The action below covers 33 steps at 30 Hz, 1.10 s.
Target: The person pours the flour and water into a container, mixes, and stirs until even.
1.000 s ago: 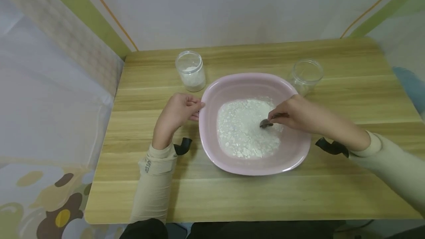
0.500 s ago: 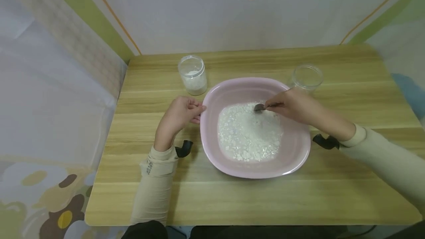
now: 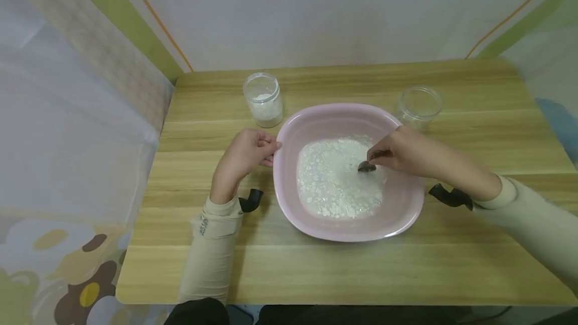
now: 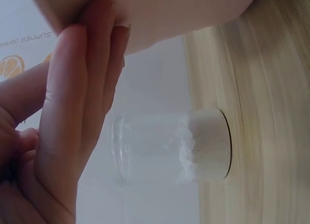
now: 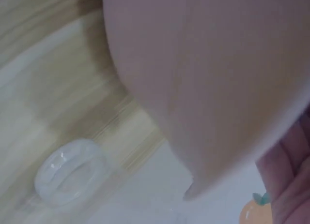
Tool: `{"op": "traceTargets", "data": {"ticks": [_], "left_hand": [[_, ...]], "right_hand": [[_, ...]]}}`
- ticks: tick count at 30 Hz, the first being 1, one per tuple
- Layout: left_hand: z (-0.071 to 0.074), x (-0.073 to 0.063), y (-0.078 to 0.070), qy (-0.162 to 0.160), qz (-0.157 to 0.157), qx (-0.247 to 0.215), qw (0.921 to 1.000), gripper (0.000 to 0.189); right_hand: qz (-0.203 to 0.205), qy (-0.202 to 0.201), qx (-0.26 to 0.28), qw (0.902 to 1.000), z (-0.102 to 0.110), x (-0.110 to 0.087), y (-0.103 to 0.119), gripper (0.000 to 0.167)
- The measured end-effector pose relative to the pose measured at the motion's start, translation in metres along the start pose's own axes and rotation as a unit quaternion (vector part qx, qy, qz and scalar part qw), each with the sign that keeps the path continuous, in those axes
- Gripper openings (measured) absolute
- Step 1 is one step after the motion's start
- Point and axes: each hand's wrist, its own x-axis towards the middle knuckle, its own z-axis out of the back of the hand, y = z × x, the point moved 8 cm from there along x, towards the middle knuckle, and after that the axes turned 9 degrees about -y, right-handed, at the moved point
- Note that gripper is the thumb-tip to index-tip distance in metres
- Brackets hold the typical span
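A pink basin holds a white, lumpy, wet-looking mixture. My right hand reaches over the basin's right rim and grips a dark spoon, whose bowl is at the right part of the mixture. In the right wrist view the basin's outer wall hides the spoon and most of the hand. At the left rim my left hand pinches the basin, thumb on top. The left wrist view shows its fingers lying straight under the rim against the outer wall.
A clear jar partly filled with white powder stands behind the left hand. Another clear jar stands behind the basin's right side, partly hidden. Everything rests on a wooden table, with a printed wall covering behind it.
The spoon in my right hand went to the far side of the mixture, then came back toward the near right. My left hand stays on the basin's rim.
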Motion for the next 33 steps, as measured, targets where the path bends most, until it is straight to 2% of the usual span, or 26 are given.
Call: {"op": "traceTargets", "data": {"ticks": [4,8,11,18,23,28,33], "left_hand": [[-0.002,-0.001,0.002,0.009,0.006,-0.011,0.9999,0.024],[-0.004,-0.001,0.003,0.013,0.006,-0.013,0.9998,0.024],[-0.003,0.0,0.003,0.009,0.004,-0.013,0.9999,0.024],[-0.001,0.0,0.002,0.004,0.001,-0.005,1.0,0.024],[0.0,0.0,0.001,0.002,-0.002,-0.002,1.0,0.024],[0.0,0.0,0.001,0.005,-0.001,0.002,1.0,0.025],[0.0,0.001,0.001,0.003,0.003,0.003,1.0,0.024]], "right_hand": [[0.012,-0.053,-0.052,0.9971,0.005,0.004,-0.011,0.011],[0.034,-0.079,-0.053,0.9949,0.005,0.004,-0.013,0.012],[0.029,-0.07,-0.066,0.995,0.005,0.004,-0.013,0.012],[0.002,-0.017,-0.082,0.9965,0.005,-0.005,0.0,0.013],[-0.003,0.001,-0.054,0.9985,0.003,-0.009,0.009,0.01],[0.003,0.021,0.008,0.9997,-0.004,-0.009,0.017,0.005],[0.02,0.01,0.032,0.9992,-0.008,-0.003,0.019,0.011]]}}
